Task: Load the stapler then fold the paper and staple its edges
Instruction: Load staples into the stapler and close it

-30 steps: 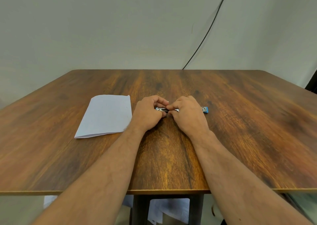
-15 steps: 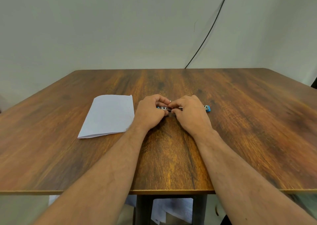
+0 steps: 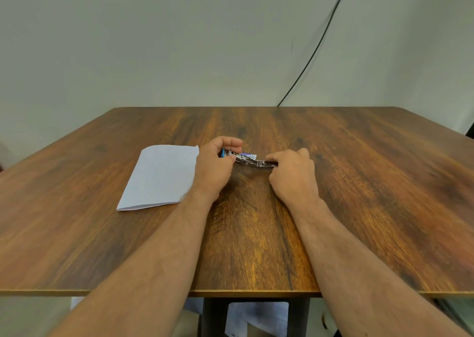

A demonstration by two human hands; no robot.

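I am on the first step, loading the stapler [image 3: 246,159]; the fold-and-staple work comes after. The stapler sits near the middle of the worktop [image 3: 359,182], held between both of my hands just above the wood. My left hand [image 3: 216,168] curls round its blue-tipped end, thumb and fingers pinching it. My right hand [image 3: 292,175] grips the other end, fingers curled over the metal part. The metal body shows stretched out between the two hands, so I judge the stapler is opened or pulled apart, though blur keeps me from telling whether staples are already seated in the channel.

The paper [image 3: 161,176] lies flat just beside my left hand, toward the left edge of the worktop, well inside it. It already looks folded, with a doubled edge toward the near edge, but I cannot be sure.

The next move, as I judge it, calls for seating the strip squarely and closing the stapler until it latches, keeping both ends steady so nothing slips out. After that I need one hand free to reach the paper.
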